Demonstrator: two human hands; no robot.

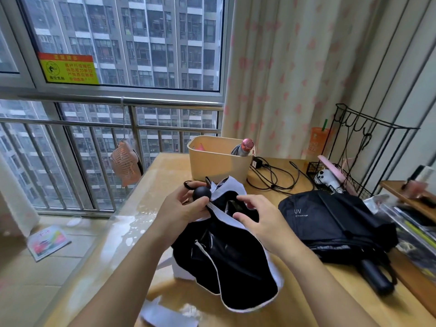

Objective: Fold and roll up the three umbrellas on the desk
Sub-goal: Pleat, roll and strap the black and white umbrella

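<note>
Black-and-white umbrella (226, 256): canopy loose, middle of tabletop (306, 303); left hand (181, 208) grips it below the round knob, right hand (262, 223) pinches canopy fabric. Black UV umbrella (330, 223): unrolled, right edge. Pink-capped umbrella (245, 147): in beige bin (212, 161), far edge.

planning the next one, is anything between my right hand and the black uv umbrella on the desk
Nothing visible does. The black uv umbrella lies on the desk just right of the right hand, with only bare desk between. That hand is on the black-and-white umbrella, which the left hand grips.
</note>
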